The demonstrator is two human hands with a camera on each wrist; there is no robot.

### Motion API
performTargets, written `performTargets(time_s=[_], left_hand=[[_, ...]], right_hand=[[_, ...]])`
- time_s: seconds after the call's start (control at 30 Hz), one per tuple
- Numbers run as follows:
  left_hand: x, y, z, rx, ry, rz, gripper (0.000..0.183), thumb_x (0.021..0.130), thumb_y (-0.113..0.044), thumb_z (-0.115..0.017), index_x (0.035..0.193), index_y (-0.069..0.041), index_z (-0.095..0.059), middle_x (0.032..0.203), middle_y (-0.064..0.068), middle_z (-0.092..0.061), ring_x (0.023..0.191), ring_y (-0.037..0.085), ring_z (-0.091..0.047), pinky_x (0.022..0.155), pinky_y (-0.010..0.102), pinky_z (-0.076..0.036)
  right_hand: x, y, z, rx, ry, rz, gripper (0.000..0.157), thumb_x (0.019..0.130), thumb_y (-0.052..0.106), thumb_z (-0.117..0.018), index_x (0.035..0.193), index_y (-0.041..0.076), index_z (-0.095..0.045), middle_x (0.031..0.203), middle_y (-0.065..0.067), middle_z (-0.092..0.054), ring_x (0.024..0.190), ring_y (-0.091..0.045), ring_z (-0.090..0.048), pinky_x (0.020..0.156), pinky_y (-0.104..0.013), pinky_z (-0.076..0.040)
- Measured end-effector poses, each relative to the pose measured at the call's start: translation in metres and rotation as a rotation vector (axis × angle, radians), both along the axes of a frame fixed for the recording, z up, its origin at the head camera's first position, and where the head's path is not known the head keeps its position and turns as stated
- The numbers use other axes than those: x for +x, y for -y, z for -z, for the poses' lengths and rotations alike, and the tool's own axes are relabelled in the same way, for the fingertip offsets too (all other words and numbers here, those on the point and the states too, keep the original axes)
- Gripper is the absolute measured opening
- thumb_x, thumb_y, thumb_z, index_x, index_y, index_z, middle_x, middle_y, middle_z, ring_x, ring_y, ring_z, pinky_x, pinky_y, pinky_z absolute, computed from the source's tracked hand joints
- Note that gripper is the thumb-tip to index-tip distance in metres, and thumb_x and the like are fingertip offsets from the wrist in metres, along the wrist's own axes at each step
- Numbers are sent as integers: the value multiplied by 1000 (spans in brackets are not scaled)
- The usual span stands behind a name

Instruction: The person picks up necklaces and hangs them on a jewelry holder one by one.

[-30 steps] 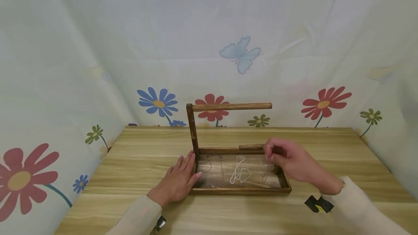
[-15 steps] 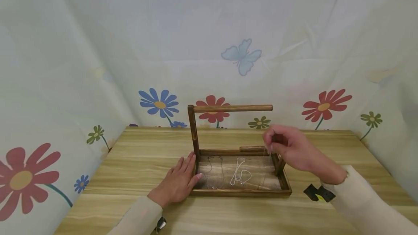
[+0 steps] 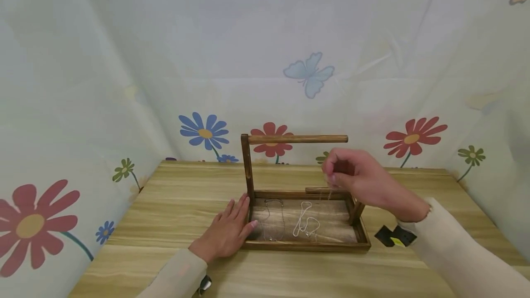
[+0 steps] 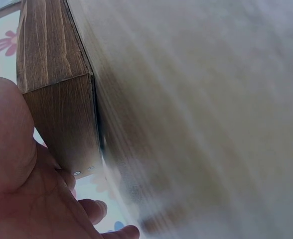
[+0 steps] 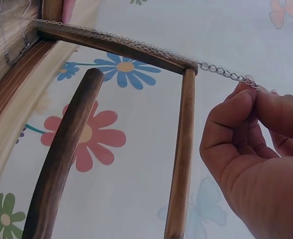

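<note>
A brown wooden jewellery stand (image 3: 306, 245) has a shallow tray base, a tall left post and an upper bar (image 3: 298, 139). A shorter, lower bar (image 3: 316, 191) reaches left from its right post. My right hand (image 3: 360, 180) pinches a thin silver chain (image 5: 221, 71) between thumb and forefinger, above the right part of the tray; the chain hangs down from the fingertips. A dark silver chain (image 3: 283, 217) and a bright silver chain (image 3: 307, 204) lie in the tray. My left hand (image 3: 225, 231) rests flat on the table against the tray's left side, thumb at the rim.
The stand sits on a light wood-grain table (image 3: 182, 187). Behind and beside it hangs a pale cloth backdrop (image 3: 232, 59) printed with flowers and butterflies. The upper bar's right end is free, close to my right hand.
My right hand has risen and shifted a little left, lifting the silver chain from the right part of the tray. The left hand keeps its place against the stand.
</note>
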State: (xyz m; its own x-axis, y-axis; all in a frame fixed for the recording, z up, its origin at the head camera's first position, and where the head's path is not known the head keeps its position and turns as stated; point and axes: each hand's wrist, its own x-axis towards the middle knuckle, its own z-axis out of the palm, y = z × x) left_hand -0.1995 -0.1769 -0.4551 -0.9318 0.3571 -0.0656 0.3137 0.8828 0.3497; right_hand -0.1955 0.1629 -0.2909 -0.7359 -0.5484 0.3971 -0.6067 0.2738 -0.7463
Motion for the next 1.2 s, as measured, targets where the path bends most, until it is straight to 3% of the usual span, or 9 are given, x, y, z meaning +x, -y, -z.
performTargets(time_s=[0.27,0.9,1.2], left_hand=[[-1,0,1,-9,0,-1,76,110,-57,-35,168,-10,-18,178,5,-12,163,40,-15,122,70,-26],[-1,0,2,20,-5,1,74,111,-54,-37,167,-9,-19,178,6,-13,162,41,-17,122,71,-26],[-3,1,3,6,-23,8,75,111,-54,-35,168,-8,-18,177,6,-13,162,41,-17,122,70,-27]], right_hand=[[-5,10,-5,14,51,21,24,95,-18,-55,90,4,-61,86,-10,-59,76,-25,-61,69,-29,-55],[-21,35,-8,-29,133,-20,15,100,-11,-57,94,2,-62,89,-14,-61,76,-25,-64,71,-32,-58],[-29,46,-10,5,172,61,9,100,-2,-64,101,5,-68,92,-12,-67,81,-28,-68,75,-32,-59]])
